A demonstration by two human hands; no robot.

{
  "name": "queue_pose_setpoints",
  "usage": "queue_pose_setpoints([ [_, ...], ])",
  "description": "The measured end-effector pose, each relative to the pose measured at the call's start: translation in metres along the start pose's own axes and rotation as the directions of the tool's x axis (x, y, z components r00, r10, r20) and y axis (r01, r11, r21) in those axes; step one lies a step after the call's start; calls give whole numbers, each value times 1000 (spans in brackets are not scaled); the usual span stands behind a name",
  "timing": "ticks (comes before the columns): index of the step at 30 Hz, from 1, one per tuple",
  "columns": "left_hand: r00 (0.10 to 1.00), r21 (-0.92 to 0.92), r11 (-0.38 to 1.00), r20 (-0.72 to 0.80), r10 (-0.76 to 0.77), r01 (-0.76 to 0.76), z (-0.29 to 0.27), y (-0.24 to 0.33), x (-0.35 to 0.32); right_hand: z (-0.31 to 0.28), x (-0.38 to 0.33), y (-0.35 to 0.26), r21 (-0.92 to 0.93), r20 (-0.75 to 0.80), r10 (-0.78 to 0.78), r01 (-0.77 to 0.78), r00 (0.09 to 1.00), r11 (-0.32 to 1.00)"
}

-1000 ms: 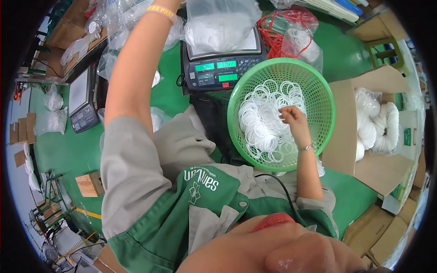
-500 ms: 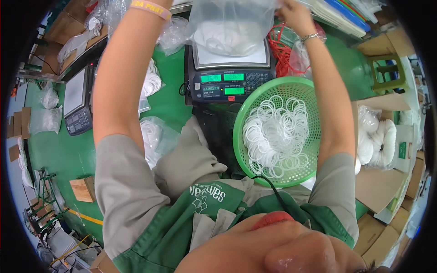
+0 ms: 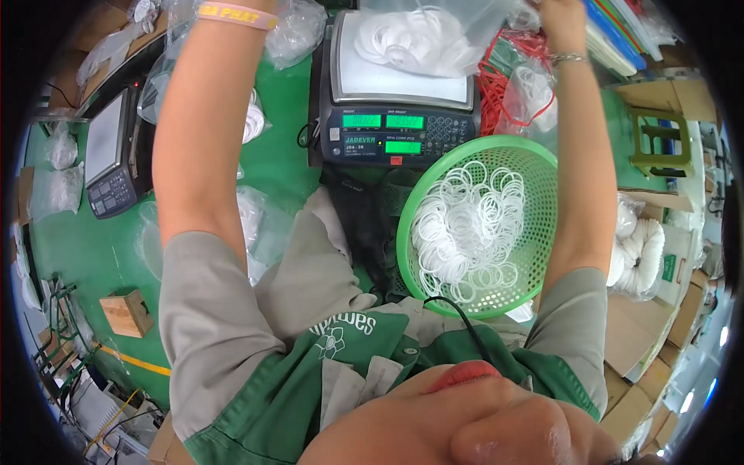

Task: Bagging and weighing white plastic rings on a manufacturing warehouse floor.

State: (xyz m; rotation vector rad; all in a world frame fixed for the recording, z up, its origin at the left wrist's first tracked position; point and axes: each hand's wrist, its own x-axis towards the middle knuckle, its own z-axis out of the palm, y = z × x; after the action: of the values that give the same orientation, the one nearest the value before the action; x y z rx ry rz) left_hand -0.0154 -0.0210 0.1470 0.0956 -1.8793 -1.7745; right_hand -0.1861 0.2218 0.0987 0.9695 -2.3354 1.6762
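A clear plastic bag [image 3: 434, 40] with white rings in it rests on the plate of a digital scale [image 3: 397, 128], its upper part running out past the top edge. My right hand [image 3: 564, 22], cut off by that edge, is beside the bag's right side; its fingers are hidden. My left hand is beyond the top edge, and only the forearm with a pink wristband [image 3: 236, 15] shows. Between my arms, close to my body, a green perforated basket [image 3: 409, 194] contains many loose white rings [image 3: 465, 225].
A second scale [image 3: 112, 167] stands at the left. Red cord [image 3: 496, 85] and a small clear bag [image 3: 530, 97] lie right of the main scale. More bagged white rings [image 3: 639, 252] are at the right, near a green stool [image 3: 660, 143] and cardboard [image 3: 639, 325].
The bag of rings has come down from above the scale onto its plate. My right hand has moved right and up, and my left hand stays out of sight. The view has shifted slightly.
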Motion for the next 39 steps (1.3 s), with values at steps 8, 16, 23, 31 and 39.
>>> queue_pose_setpoints([
  [8, 998, 96, 994, 38, -49, 45, 19, -8, -43, -4, -30, 25, -94, 98, 89, -80, 991, 992],
  [16, 983, 115, 987, -133, 125, -110, 1, -8, -76, -35, -104, -17, 180, 45, 2, -10, 999, 984],
  [23, 941, 155, 960, -212, 263, -233, 9, 9, -86, -56, -170, -19, 102, -4, 189, -188, 982, 977],
  [31, 968, 158, 966, -107, 225, -207, -3, -9, -67, -64, -190, -24, 20, 50, 244, -245, 968, 969],
  [39, 987, 218, 964, -2, 158, -154, 11, -22, -58, -30, -146, -63, -21, 145, 56, -53, 988, 998],
])
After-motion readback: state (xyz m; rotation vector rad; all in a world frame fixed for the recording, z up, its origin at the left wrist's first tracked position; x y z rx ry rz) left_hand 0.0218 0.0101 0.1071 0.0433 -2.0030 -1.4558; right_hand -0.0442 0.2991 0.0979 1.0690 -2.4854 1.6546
